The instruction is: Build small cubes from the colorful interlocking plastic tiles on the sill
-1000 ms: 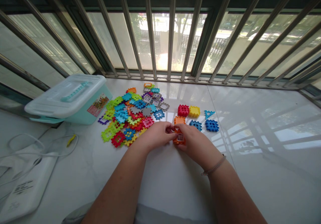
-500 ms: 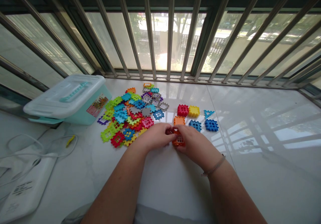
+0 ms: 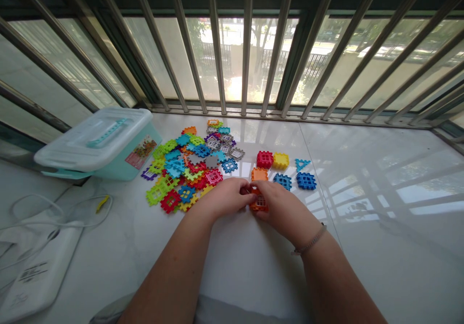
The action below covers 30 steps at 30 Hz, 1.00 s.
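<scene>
Orange plastic is gripped between the hands: a block [image 3: 260, 202] with a white lattice window is clasped by the right hand [image 3: 277, 199], whose fingers are wrapped closely around it. The left hand [image 3: 231, 197] is held narrow, its bent fingertips brought to the block's left edge; whether anything is pinched there cannot be told. Just beyond the block an orange tile [image 3: 259, 174] is seen, and the join between the two is hidden by fingers. Farther beyond the block, a red stack [image 3: 265, 159] is set just beside a yellow stack [image 3: 281, 161]. To the block's right, blue pieces [image 3: 306, 181] and a light blue triangle [image 3: 302, 165] are laid out on the white floor [image 3: 235, 271]. To the block's left, mixed tiles are heaped in a pile [image 3: 195, 159], and beyond that pile a lidded box [image 3: 97, 138] is placed.
</scene>
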{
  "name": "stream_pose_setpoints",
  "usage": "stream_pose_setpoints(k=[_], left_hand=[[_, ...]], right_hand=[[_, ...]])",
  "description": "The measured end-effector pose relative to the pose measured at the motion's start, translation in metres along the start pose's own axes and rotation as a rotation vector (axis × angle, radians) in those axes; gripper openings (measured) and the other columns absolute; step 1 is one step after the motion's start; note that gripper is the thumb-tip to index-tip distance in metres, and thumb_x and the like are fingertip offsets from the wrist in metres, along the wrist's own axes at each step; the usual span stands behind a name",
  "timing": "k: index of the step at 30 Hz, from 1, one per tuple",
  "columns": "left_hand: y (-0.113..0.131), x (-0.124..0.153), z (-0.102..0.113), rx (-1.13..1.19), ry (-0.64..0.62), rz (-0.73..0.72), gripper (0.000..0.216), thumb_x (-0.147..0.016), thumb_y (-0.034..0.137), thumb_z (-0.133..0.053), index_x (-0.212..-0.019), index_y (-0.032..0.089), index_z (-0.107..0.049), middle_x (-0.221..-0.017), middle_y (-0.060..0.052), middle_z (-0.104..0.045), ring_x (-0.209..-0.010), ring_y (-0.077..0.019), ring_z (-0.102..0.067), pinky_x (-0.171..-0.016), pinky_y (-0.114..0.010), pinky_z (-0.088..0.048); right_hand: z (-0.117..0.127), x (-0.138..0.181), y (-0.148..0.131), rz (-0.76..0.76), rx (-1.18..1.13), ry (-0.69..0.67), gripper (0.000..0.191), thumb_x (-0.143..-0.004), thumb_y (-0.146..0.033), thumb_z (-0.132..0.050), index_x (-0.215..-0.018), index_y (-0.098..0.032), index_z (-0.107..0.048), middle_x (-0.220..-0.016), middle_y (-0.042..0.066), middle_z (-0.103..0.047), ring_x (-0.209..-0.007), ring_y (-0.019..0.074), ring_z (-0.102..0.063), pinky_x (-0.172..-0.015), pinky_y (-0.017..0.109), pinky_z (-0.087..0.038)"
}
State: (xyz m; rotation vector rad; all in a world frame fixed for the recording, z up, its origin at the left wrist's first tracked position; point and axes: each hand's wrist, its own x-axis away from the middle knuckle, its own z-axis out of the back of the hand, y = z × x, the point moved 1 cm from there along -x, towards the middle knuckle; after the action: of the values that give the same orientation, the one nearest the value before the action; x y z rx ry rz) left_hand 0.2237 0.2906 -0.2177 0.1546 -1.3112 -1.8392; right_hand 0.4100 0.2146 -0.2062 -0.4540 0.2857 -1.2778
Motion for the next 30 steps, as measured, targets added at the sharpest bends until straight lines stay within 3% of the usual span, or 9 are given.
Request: stream_pose_setpoints(k=[30], left_hand=[[0.006, -0.004, -0.011, 0.055, 0.083, 0.013, 0.031, -0.089, 0.052, -0.068, -0.096, 0.023, -0.079, -0.090, -0.007, -0.083, -0.079, -0.0253, -0.075, -0.064, -0.029, -0.052]], right_hand=[[0.004, 0.002, 0.007, -0.002, 0.007, 0.001, 0.061, -0.084, -0.007, -0.079, -0.141, -0.022, -0.062, -0.135, 0.014, -0.072, -0.133, 0.0319, -0.065, -0.113, 0.045, -0.052]])
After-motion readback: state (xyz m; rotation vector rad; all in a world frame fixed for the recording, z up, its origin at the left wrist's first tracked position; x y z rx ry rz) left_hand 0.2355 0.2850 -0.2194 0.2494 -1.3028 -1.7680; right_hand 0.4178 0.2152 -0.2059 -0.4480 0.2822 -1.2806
